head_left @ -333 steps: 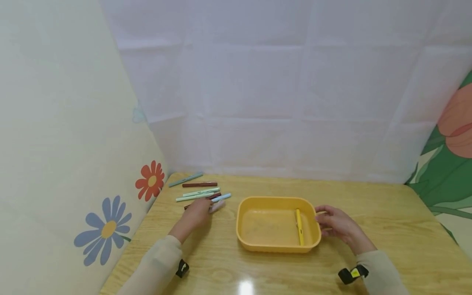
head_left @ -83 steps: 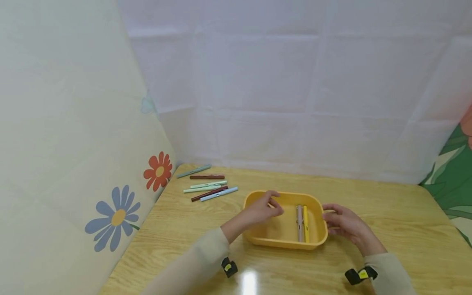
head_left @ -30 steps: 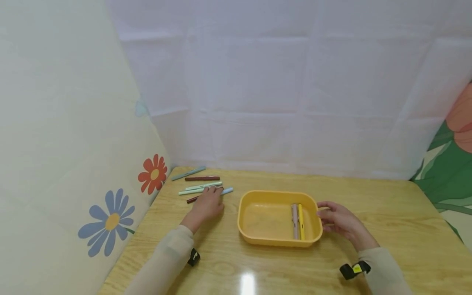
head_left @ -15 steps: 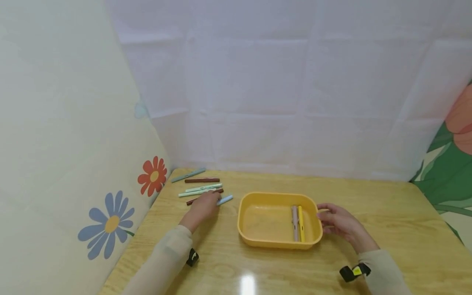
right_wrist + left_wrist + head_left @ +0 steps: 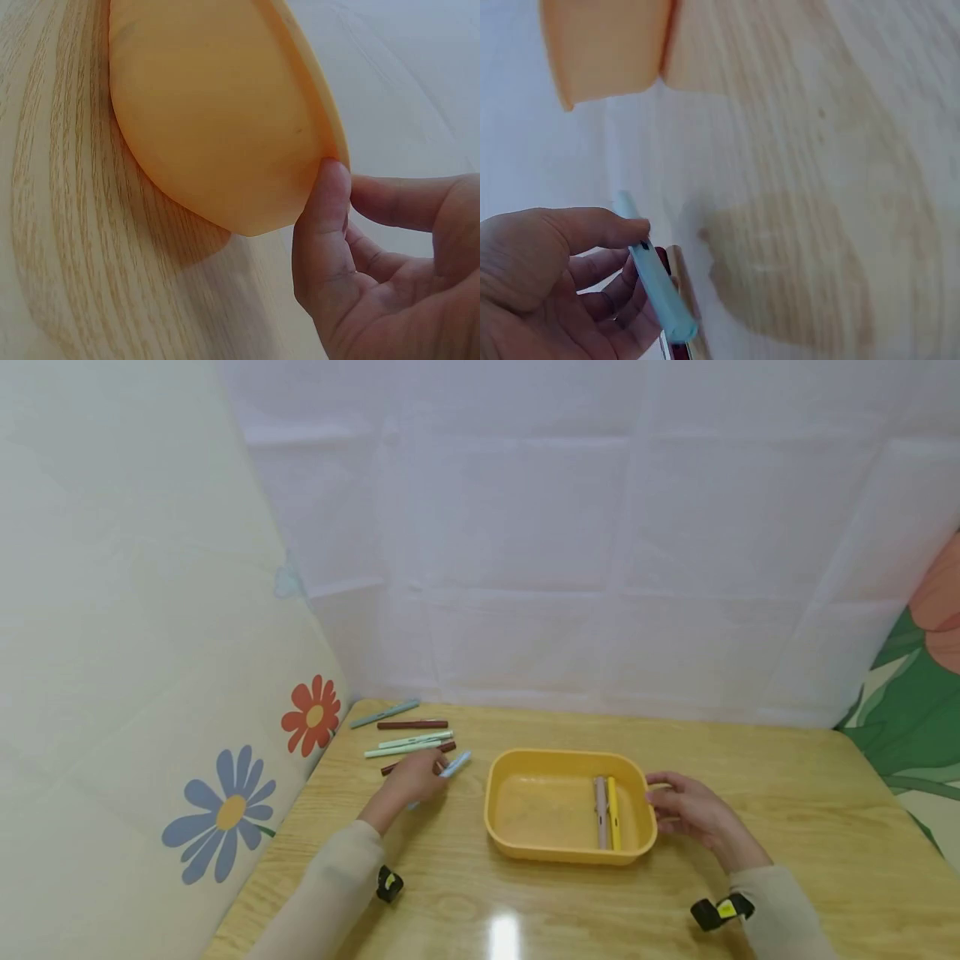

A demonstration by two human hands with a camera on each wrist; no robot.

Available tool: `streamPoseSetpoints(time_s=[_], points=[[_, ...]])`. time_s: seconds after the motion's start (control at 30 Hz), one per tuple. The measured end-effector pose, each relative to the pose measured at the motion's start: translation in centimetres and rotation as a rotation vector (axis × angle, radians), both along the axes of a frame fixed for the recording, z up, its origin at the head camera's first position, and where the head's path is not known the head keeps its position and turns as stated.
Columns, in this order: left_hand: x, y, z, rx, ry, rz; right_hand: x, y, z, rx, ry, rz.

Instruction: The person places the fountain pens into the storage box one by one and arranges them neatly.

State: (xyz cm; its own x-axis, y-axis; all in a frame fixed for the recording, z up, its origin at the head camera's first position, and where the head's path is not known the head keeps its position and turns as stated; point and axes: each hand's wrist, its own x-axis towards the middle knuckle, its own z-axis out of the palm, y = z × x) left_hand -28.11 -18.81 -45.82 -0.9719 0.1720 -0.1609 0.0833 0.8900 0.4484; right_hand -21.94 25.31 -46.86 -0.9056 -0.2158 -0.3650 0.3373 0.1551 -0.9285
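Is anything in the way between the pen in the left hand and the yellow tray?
Nothing visible: only bare tabletop lies between the light blue pen, pinched in the left hand, and the yellow tray. Its raised rim would be the only edge to clear.

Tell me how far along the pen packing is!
Looks done: a yellow pen and mauve pen lie in the yellow tray. In hand: the left hand holds a light blue pen. Still to go, it seems: two green pens, two brown pens and one grey-blue pen on the table.
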Motion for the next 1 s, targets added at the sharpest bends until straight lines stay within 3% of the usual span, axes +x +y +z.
streamPoseSetpoints(time_s=[0.13, 0.27, 0.47, 0.6, 1.0], points=[[0.2, -0.2, 0.4, 0.178, -0.039, 0.046, 0.1, 0.0, 0.0, -0.008, 0.004, 0.005], [0.5, -0.2, 0.7, 0.291, -0.059, 0.057, 0.2, -0.1, 0.1, -0.003, -0.003, -0.009], [1.4, -0.1, 0.8, 0.517, -0.208, 0.139, 0.4, -0.2, 0.1, -0.001, -0.015, -0.013], [1.9, -0.1, 0.5, 0.610, -0.243, 0.167, 0.5, -0.3, 0.1, -0.002, -0.015, -0.018], [2.2, 0.6, 0.9, 0.856, -0.298, 0.122, 0.3, -0.5, 0.5, -0.003, -0.028, -0.023]])
